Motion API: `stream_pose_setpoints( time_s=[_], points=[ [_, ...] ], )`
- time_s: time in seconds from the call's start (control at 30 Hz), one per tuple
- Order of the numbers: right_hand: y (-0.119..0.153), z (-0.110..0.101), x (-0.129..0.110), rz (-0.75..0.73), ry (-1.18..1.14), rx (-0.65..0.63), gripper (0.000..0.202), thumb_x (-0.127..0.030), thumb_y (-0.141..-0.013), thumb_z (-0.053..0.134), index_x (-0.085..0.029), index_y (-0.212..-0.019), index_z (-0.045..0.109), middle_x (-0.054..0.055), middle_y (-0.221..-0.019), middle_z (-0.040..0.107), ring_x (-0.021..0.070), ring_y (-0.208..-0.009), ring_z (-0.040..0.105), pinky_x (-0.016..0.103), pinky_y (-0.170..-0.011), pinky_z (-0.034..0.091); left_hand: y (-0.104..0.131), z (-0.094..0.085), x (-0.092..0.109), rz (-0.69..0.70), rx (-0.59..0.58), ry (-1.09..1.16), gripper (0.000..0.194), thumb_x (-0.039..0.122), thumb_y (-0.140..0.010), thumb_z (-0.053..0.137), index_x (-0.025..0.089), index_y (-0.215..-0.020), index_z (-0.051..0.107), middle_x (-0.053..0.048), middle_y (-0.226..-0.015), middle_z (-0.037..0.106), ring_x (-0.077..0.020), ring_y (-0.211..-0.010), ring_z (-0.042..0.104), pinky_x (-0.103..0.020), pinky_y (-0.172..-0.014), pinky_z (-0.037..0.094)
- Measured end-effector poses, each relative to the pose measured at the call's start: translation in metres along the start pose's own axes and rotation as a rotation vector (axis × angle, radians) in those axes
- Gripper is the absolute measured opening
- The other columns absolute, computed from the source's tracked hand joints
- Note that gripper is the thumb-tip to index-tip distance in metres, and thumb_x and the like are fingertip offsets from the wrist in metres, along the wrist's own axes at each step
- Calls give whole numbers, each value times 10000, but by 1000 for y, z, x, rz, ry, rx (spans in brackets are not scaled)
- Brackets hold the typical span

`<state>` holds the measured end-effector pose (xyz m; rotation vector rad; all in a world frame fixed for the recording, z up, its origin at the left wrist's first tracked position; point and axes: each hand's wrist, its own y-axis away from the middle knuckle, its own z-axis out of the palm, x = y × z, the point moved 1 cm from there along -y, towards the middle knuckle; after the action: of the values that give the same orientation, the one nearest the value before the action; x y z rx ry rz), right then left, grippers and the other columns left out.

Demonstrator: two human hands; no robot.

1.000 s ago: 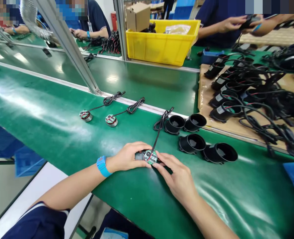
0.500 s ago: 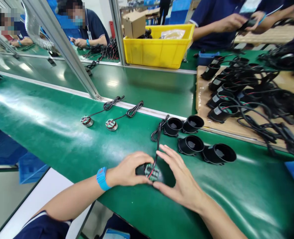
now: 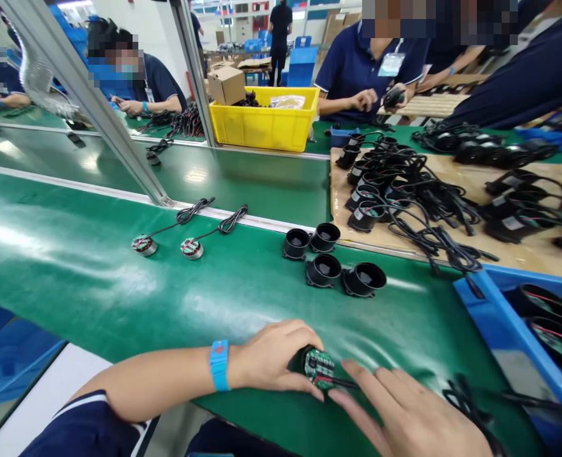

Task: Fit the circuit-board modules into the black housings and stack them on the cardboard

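My left hand (image 3: 281,362) is wrapped around a black round housing (image 3: 298,359), tilted so its opening faces right. In that opening sits a round green circuit board (image 3: 317,367) with small parts and a red wire. A black cable (image 3: 343,383) leads from the board to the right, between the thumb and forefinger of my right hand (image 3: 404,406). The other right fingers are curled, and the cable disappears under them. Beyond the hand shows a blurred cable bundle (image 3: 471,406). Two metal-sided board units (image 3: 192,248) with coiled cables lie to the left.
Several black housings (image 3: 324,271) stand on the green bench (image 3: 242,285). At right is a blue bin (image 3: 488,317) of wired housings. Behind are a cardboard sheet (image 3: 433,247) with wired housings, a yellow crate (image 3: 264,127), a metal post (image 3: 104,120) and co-workers.
The held housing has come closer and to the right in view. Its cable, which ran away from me across the bench, now runs rightward through my right hand. The blue bin shows more.
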<state>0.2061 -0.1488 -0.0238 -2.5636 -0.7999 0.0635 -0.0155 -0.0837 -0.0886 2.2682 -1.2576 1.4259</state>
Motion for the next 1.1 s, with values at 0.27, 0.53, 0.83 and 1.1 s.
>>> stream_pose_setpoints(
  time_s=[0.27, 0.53, 0.83, 1.1],
  points=[
    [25, 31, 3, 184, -266, -101, 485, -562, -1034, 407, -187, -1275, 600, 58, -919, 730, 174, -736, 747, 250, -576, 577, -56, -31, -43, -202, 163, -40, 1193, 662, -695, 821, 169, -1563, 168, -264, -1588, 289, -414, -1474, 340, -622, -1196, 308],
    [24, 41, -6, 207, -299, -50, 510, -557, -1030, 418, -162, -1281, 620, 26, -757, 648, 175, -642, 709, 260, -516, 561, -54, -32, -42, -239, 156, 34, 1358, 536, -711, 867, 321, -1600, -137, -245, -1649, 184, -296, -1151, 651, -565, -1052, 478],
    [29, 34, 2, 229, -406, 22, 393, -467, -1016, 541, -175, -1258, 642, -1, -756, 681, 124, -606, 684, 215, -561, 548, -61, -23, -43, -230, 28, -178, 1293, 559, -657, 896, 243, -1617, 90, -184, -1543, 480, -382, -1428, 429, -582, -1159, 283],
    [4, -6, 48, 494, -338, 179, 411, -550, -943, 626, -231, -1183, 723, 4, -726, 696, 116, -463, 559, 254, -456, 497, -57, -22, -37, -290, 65, -225, 1325, 630, -596, 893, 218, -1612, 150, -130, -1247, 663, -372, -1226, 544, -543, -1072, 324]
  ],
)
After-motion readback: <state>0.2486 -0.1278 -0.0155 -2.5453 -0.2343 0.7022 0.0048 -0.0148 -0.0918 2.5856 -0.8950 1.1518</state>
